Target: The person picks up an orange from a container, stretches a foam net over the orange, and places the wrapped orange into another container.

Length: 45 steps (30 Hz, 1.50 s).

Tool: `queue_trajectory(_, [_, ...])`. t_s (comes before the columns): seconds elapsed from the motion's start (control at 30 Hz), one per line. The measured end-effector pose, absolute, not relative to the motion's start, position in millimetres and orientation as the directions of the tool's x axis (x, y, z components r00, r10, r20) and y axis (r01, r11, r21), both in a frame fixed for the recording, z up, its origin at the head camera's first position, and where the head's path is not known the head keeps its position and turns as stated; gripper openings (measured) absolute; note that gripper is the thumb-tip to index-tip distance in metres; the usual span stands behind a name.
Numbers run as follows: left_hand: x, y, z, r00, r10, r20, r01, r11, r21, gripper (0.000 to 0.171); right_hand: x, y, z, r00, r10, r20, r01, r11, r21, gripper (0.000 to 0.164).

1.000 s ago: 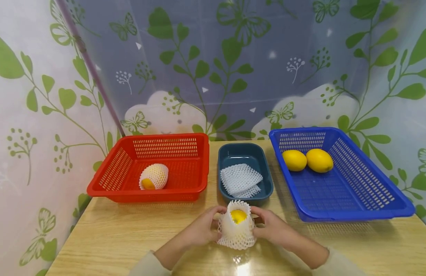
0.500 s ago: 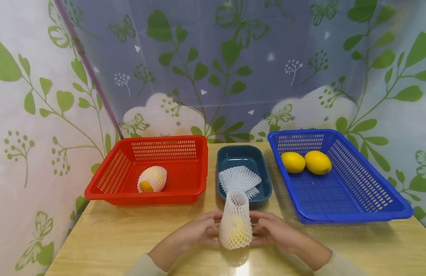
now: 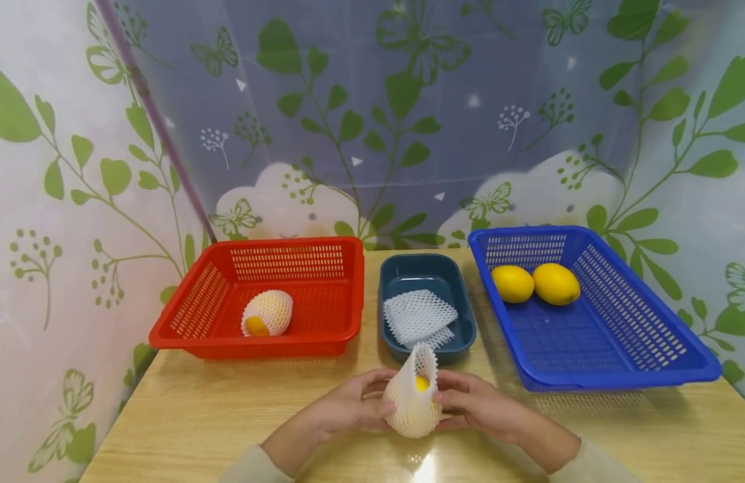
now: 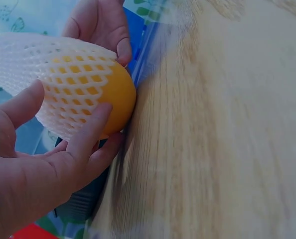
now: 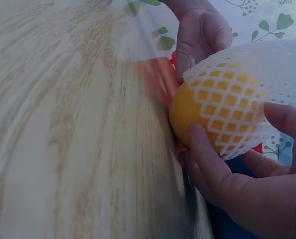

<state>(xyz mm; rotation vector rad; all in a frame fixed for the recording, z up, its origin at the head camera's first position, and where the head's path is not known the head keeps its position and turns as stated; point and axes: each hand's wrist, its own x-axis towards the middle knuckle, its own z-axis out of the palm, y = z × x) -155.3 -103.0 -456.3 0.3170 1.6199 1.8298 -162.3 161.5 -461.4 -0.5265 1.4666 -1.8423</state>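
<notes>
In the head view, a lemon in a white foam net sleeve stands at the table's front, between my two hands. The left hand grips it from the left with thumb and curled fingers, and the right hand holds it from the right. Through the sleeve's raised, open top a patch of yellow shows. Both wrist views reveal the bare lower end of the lemon sticking out below the net, close over the table. Fingertips of each hand touch this bare skin, while the thumbs press on the netting.
Behind the hands is a dark teal tray with folded foam nets. A red basket at left holds one netted fruit. At right, a blue basket contains two lemons. A patterned curtain hangs behind.
The sleeve's flared bottom has drawn in around the lemon. Its top rose, then tipped so the opening faces me and yellow shows again. Both hands stay at its sides, fingers shifted.
</notes>
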Motion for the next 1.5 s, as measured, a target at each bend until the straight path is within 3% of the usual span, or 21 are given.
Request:
queue_trajectory(0.27, [-156, -104, -455, -0.745, 0.617, -0.253, -0.317, 0.006, 0.948, 0.067, -163, 163, -463, -0.653, -0.752, -0.093, 0.303, -0.147, -0.942, 0.058])
queue_trajectory(0.5, [-158, -99, -447, -0.778, 0.594, -0.207, -0.311, -0.077, 0.947, 0.063, -164, 164, -452, -0.69, -0.72, -0.076, 0.334, -0.224, -0.916, 0.037])
queue_trajectory(0.73, [-164, -87, -430, -0.823, 0.55, -0.141, -0.313, -0.231, 0.921, 0.066, -168, 159, -434, -0.786, -0.617, -0.036, 0.289, -0.315, -0.904, 0.049])
queue_trajectory(0.9, [-171, -78, -418, -0.857, 0.508, -0.091, -0.286, -0.321, 0.903, 0.07, -175, 153, -422, -0.812, -0.583, -0.025, 0.259, -0.322, -0.91, 0.048])
queue_trajectory(1.23, [-176, -78, -412, -0.857, 0.506, -0.103, -0.301, -0.326, 0.896, 0.067, -178, 149, -419, -0.827, -0.562, -0.005, 0.255, -0.367, -0.894, 0.03])
queue_trajectory(1.5, [-177, -82, -413, -0.848, 0.52, -0.104, -0.308, -0.323, 0.895, 0.063, -179, 146, -421, -0.839, -0.544, -0.015, 0.279, -0.406, -0.87, 0.033])
